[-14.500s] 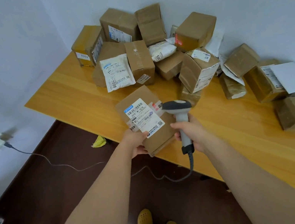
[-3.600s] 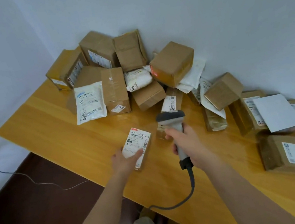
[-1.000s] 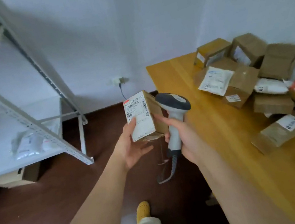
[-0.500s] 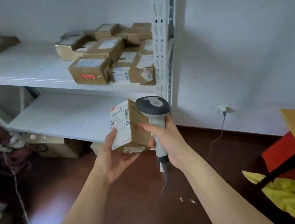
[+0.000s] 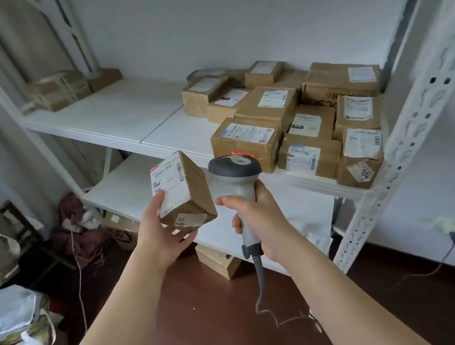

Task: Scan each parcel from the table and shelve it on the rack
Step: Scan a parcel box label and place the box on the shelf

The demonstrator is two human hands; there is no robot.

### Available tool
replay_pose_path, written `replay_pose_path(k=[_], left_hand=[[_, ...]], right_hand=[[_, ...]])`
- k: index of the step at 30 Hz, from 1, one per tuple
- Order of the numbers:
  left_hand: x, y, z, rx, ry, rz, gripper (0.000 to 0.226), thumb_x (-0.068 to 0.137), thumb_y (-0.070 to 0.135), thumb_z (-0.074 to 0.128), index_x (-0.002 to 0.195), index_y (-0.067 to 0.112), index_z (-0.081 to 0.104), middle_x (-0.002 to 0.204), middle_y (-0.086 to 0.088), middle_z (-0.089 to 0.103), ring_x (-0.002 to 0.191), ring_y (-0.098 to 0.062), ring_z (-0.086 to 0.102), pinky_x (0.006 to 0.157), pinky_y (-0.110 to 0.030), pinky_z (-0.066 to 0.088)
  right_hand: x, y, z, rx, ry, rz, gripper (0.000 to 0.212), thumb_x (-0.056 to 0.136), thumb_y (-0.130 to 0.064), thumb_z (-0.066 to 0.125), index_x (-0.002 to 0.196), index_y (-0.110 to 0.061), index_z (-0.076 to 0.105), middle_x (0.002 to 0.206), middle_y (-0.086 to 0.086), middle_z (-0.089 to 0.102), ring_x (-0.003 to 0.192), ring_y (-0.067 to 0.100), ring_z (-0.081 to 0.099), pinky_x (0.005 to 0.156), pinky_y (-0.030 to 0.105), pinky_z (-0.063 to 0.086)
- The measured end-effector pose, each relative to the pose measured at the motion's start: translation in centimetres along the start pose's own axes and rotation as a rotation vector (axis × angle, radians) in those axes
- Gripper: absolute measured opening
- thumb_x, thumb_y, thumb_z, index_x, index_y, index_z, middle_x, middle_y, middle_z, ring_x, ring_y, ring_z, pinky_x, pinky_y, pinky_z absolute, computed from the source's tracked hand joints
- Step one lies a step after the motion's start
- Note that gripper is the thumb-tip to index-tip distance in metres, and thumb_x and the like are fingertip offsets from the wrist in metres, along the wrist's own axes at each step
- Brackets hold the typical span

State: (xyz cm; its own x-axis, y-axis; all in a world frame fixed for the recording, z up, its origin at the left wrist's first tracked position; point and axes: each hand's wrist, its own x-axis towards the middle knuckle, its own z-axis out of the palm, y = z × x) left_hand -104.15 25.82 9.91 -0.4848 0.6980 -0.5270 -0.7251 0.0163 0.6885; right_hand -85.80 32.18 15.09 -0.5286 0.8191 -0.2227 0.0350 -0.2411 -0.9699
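- A person stands before a white metal rack (image 5: 410, 123), the left hand (image 5: 160, 234) grasping a small cardboard parcel (image 5: 182, 191) from below, thumb on its white label, fingers curled under its base.
- The parcel is held tilted, long axis running up and away from the palm, label turned toward the camera.
- The right hand (image 5: 261, 220) is wrapped around the handle of a corded grey barcode scanner (image 5: 237, 182), whose head sits just right of the parcel, apart from it.
- The bare stretch of the middle shelf (image 5: 126, 114) lies above and beyond the left hand; the left hand carries the load and looks the nearer to that gap, so placing likely means a forward, upward reach.
- To the right of both hands, beyond the scanner, a cluster of shelved boxes (image 5: 285, 114) fills that shelf's end, labels mostly up.
- A few more boxes (image 5: 58, 89) sit at the far left end.
- Below the hands, a lower shelf (image 5: 129, 185) shows open white surface, and a box (image 5: 218, 259) rests on the floor beneath.
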Motion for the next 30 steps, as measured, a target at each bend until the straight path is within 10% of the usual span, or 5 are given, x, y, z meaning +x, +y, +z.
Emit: replay_pose_path(k=[16, 30], left_hand=[[17.7, 18.8, -3.5, 0.235, 0.229, 0.094, 0.049, 0.083, 0.054, 0.067, 0.119, 0.021, 0.063, 0.112, -0.01, 0.07, 0.107, -0.03, 0.063, 0.098, -0.045, 0.048], [33.5, 27.2, 3.0, 0.79, -0.23, -0.035, 0.042, 0.085, 0.047, 0.068, 0.109, 0.013, 0.067, 0.084, -0.003, 0.069, 0.087, -0.022, 0.065, 0.091, -0.041, 0.053]], right_hand=[[25.2, -2.9, 15.3, 0.03, -0.091, 0.05, 0.025, 0.086, -0.016, 0.067, 0.107, -0.024, 0.055, 0.103, 0.02, 0.069, 0.049, 0.012, 0.05, 0.055, 0.03, 0.045], [34.2, -3.9, 19.0, 0.165, 0.574, 0.022, 0.02, 0.087, -0.005, 0.063, 0.095, -0.02, 0.052, 0.076, 0.001, 0.054, 0.048, 0.013, 0.045, 0.044, 0.02, 0.04]])
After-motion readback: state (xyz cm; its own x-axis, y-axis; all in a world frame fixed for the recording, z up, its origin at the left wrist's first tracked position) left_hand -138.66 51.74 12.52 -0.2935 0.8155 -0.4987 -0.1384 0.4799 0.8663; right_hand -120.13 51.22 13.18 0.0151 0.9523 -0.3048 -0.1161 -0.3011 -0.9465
